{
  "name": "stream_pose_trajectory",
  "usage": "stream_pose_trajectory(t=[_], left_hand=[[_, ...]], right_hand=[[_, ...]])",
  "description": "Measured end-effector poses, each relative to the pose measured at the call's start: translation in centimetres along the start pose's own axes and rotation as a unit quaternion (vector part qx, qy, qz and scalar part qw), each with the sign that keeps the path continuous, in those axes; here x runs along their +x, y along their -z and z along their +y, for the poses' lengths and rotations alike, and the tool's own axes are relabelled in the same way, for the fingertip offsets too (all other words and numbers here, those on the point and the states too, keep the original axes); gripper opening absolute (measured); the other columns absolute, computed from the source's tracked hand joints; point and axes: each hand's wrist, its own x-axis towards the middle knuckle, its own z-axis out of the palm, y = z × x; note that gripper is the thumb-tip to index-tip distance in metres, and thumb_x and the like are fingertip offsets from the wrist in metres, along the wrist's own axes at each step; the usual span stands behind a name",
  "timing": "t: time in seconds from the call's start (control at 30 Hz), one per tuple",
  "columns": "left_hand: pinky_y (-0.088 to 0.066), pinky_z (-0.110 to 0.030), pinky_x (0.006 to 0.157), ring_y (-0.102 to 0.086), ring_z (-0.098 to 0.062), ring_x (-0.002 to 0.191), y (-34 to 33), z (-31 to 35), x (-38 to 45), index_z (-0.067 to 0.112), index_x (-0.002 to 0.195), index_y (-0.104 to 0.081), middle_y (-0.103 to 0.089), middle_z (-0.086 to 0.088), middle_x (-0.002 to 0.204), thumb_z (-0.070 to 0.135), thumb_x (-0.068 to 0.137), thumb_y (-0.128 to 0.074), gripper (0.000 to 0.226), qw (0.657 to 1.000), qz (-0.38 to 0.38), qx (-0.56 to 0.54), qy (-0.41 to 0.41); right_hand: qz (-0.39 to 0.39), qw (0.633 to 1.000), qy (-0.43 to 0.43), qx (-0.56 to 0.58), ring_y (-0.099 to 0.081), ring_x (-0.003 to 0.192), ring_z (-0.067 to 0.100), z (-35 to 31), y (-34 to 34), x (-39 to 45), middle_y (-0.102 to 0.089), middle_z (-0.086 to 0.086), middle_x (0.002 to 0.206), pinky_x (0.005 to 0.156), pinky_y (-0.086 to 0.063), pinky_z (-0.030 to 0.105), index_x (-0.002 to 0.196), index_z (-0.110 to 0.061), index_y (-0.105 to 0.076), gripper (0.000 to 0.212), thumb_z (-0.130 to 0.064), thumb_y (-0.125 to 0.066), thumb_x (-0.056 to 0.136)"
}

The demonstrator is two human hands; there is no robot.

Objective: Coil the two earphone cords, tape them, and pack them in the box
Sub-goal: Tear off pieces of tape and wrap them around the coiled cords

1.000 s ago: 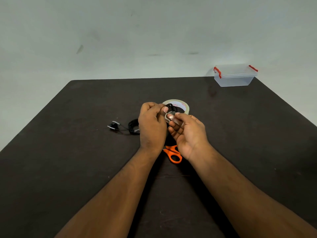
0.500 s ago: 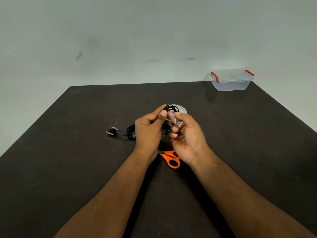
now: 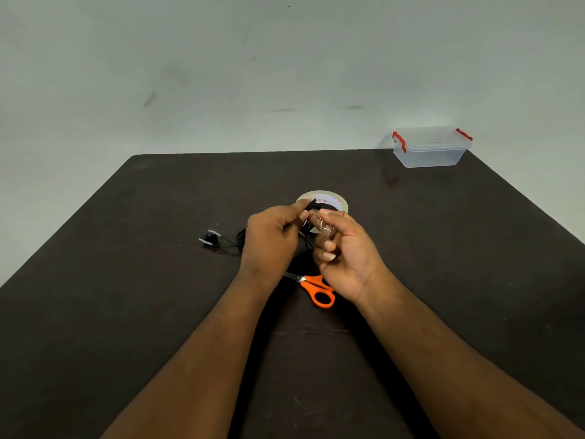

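My left hand (image 3: 272, 237) pinches a coiled black earphone cord (image 3: 308, 228) above the table's middle. Close beside it, my right hand (image 3: 343, 251) holds a clear piece of tape (image 3: 326, 224) against the coil. A second black earphone cord (image 3: 221, 242) lies on the table left of my left hand, its earbuds pointing left and its coil partly hidden by the hand. The tape roll (image 3: 332, 201) lies flat just behind my fingers. A clear plastic box (image 3: 430, 148) with red clips and its lid on stands at the far right corner.
Orange-handled scissors (image 3: 316, 288) lie on the dark table (image 3: 126, 312) under my right wrist, blades pointing left. A pale wall rises behind the table's far edge.
My hands stay together over the tape roll; the left fingers have shifted along the coil and the right hand has turned the tape piece slightly. The camera tilted a little.
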Motion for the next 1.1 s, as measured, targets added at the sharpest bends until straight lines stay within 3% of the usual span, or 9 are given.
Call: stream_pose_trajectory(t=[0.23,0.33,0.5,0.6,0.7,0.8,0.9,1.0,1.1], left_hand=[[-0.051,-0.049,0.089,-0.069,-0.028,0.083,0.0,0.2,0.4,0.004,0.121,-0.064,-0.073,-0.008,0.098,-0.005,0.077,-0.054,0.046,0.977,-0.06,0.146,-0.144],[-0.046,-0.053,0.095,-0.07,-0.025,0.084,-0.1,0.4,0.2,0.006,0.12,-0.065,-0.074,-0.005,0.095,0.003,0.081,-0.053,0.041,0.973,-0.052,0.175,-0.138],[-0.044,-0.041,0.097,-0.064,-0.019,0.061,0.3,-0.1,0.4,0.009,0.101,-0.073,-0.072,-0.005,0.073,0.008,0.088,-0.048,0.028,0.984,0.005,0.141,-0.105],[-0.051,-0.025,0.073,-0.063,-0.007,0.066,0.3,0.6,0.0,0.011,0.095,-0.075,-0.071,0.004,0.073,0.008,0.09,-0.061,0.016,0.999,0.04,-0.018,0.007],[-0.053,-0.024,0.066,-0.067,-0.014,0.071,0.4,0.9,0.3,0.011,0.096,-0.075,-0.072,0.003,0.077,0.007,0.089,-0.063,0.014,0.988,0.061,-0.105,0.097],[-0.05,-0.016,0.069,-0.067,-0.005,0.077,0.5,1.2,0.3,0.013,0.095,-0.073,-0.072,0.005,0.081,0.002,0.09,-0.061,0.017,0.985,0.005,-0.15,0.086],[-0.049,-0.015,0.076,-0.067,-0.003,0.086,0.5,1.7,0.1,0.013,0.097,-0.071,-0.072,0.006,0.089,-0.001,0.091,-0.058,0.02,0.977,-0.055,-0.196,0.067],[-0.052,-0.021,0.075,-0.069,-0.012,0.084,0.5,1.5,0.1,0.011,0.093,-0.073,-0.073,-0.001,0.084,0.003,0.092,-0.058,0.017,0.975,-0.068,-0.192,0.091],[-0.053,-0.022,0.075,-0.067,-0.014,0.077,0.4,1.4,0.1,0.008,0.087,-0.074,-0.072,-0.006,0.077,0.008,0.092,-0.06,0.015,0.968,-0.065,-0.195,0.142]], right_hand=[[0.003,0.999,-0.014,0.048,-0.037,0.033,0.003,-0.3,0.0,0.0,-0.055,-0.006,0.057,0.031,-0.025,0.012,0.089,-0.014,-0.057,0.005,-0.017,-0.054,0.093],[-0.002,0.999,-0.019,0.045,-0.037,0.033,0.004,-0.3,-0.1,-0.2,-0.062,-0.003,0.068,0.031,-0.026,0.012,0.098,-0.011,-0.059,0.012,-0.021,-0.056,0.093],[-0.041,0.999,-0.035,-0.009,-0.039,0.038,0.004,-1.1,0.1,-0.6,-0.069,0.003,0.093,0.034,-0.03,0.015,0.109,-0.011,-0.065,0.044,-0.049,-0.049,0.093],[-0.048,0.993,0.005,-0.106,-0.041,0.037,0.007,-1.9,0.5,-0.4,-0.072,0.008,0.106,0.035,-0.031,0.017,0.118,-0.016,-0.062,0.041,-0.046,-0.045,0.096],[0.043,0.906,0.233,-0.351,-0.044,0.041,0.005,-2.6,1.4,0.4,-0.075,0.002,0.088,0.044,-0.038,0.021,0.111,-0.022,-0.065,0.019,-0.021,-0.058,0.093],[0.0,0.788,0.369,-0.492,-0.05,0.059,0.0,-3.0,2.6,1.1,-0.066,-0.01,0.095,0.061,-0.044,0.017,0.113,-0.028,-0.067,0.034,-0.013,-0.071,0.083],[-0.068,0.796,0.347,-0.491,-0.056,0.069,-0.001,-3.0,2.7,1.1,-0.068,-0.007,0.109,0.068,-0.046,0.016,0.116,-0.019,-0.067,0.039,-0.008,-0.075,0.08],[-0.083,0.82,0.345,-0.45,-0.058,0.06,-0.005,-2.9,2.6,1.0,-0.073,0.003,0.098,0.062,-0.043,0.009,0.114,-0.01,-0.064,0.037,0.002,-0.072,0.08],[-0.05,0.763,0.394,-0.51,-0.052,0.05,-0.001,-2.8,2.9,1.2,-0.074,-0.003,0.091,0.055,-0.041,0.01,0.102,-0.018,-0.059,0.029,-0.005,-0.074,0.08]])
